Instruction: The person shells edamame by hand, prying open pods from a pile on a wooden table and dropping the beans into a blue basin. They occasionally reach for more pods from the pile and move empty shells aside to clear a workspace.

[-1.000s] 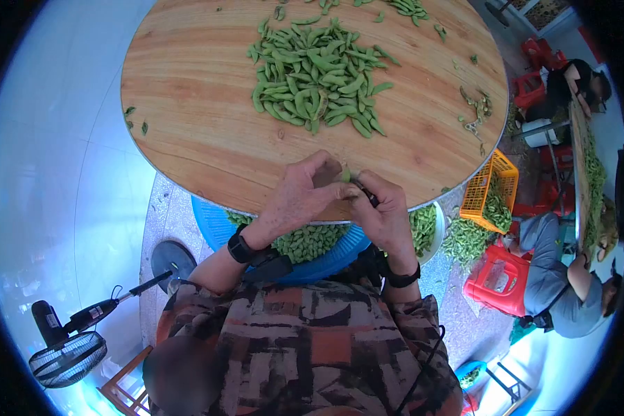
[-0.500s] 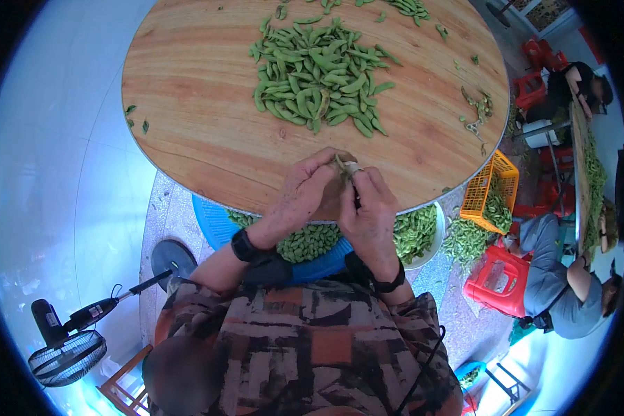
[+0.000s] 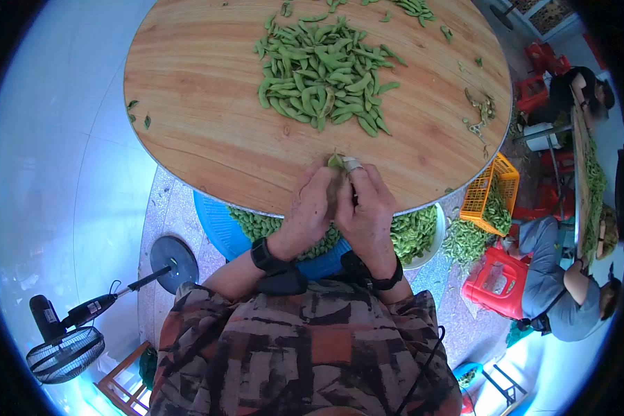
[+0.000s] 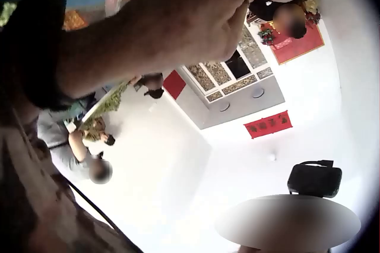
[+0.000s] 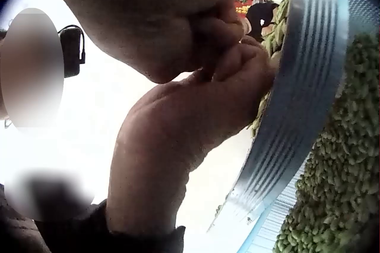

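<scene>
Over the near edge of the round wooden table [image 3: 208, 118], my left hand [image 3: 312, 204] and right hand [image 3: 367, 218] meet. Between their fingertips they pinch a green soybean pod [image 3: 335, 161], its upper part showing and the rest hidden by the fingers. A whitish band [image 3: 352, 164] wraps a finger of the right hand. Just beyond the hands lies a heap of soybean pods [image 3: 319, 76]. In the right wrist view the curled fingers of both hands press together close to the table's ribbed metal rim [image 5: 303, 99].
Beneath the table edge sit a blue basin [image 3: 215, 222] of shelled beans and a pale bowl [image 3: 433, 239] of beans. To the right are a yellow crate [image 3: 475, 194] with pods, a red stool [image 3: 496, 277] and seated people. A fan [image 3: 66, 353] stands at lower left.
Both hands have drawn closer together around the pod, the right fingers turning upward. The left hand has shifted slightly right. The heap of pods has stayed put.
</scene>
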A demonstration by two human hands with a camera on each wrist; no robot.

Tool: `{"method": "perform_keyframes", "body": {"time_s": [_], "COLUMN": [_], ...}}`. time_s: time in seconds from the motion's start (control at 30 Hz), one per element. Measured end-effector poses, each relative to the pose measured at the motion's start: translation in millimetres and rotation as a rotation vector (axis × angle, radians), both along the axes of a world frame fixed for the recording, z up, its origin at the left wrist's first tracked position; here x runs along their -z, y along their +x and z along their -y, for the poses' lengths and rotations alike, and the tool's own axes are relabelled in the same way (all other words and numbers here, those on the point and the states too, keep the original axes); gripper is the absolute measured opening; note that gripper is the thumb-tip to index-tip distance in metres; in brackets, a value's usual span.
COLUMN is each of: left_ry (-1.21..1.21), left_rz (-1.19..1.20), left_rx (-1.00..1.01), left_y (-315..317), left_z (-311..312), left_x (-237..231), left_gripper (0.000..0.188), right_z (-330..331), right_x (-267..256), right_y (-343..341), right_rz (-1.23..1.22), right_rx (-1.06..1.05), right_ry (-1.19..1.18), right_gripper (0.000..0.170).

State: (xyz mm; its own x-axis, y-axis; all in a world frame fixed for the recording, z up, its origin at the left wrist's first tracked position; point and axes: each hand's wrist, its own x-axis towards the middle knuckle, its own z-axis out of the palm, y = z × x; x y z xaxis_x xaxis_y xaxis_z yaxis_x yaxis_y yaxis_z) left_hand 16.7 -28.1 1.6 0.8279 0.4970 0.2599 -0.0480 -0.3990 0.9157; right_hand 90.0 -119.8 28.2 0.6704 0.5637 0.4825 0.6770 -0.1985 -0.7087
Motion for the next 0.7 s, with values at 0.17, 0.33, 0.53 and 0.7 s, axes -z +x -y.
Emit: {"method": "perform_keyframes", "body": {"time_s": [0.17, 0.33, 0.53, 0.7], "left_ry": [-1.115, -1.125, -0.823, -0.006], "left_rz": [-0.208, -0.264, -0.420, -0.222], "left_rx": [0.226, 0.383, 0.503, 0.831], "left_y": [-8.1, -12.2, -23.7, -32.5], "left_z": [-28.2, -43.9, -38.9, -67.5], "left_x": [-16.1, -22.7, -31.2, -39.7], "left_gripper": [0.020, 0.026, 0.022, 0.023], "right_z": [18.6, 25.1, 44.4, 147.1], "right_x": [-6.3, 9.2, -24.2, -39.5], "right_y": [19.8, 37.4, 33.9, 82.5], "right_rz": [-0.674, -1.349, -0.836, -0.456], "right_rx": [-0.161, -0.442, -0.263, -0.544], "right_ry": [0.056, 0.259, -0.016, -0.209], "right_gripper": [0.013, 0.013, 0.014, 0.024]}}
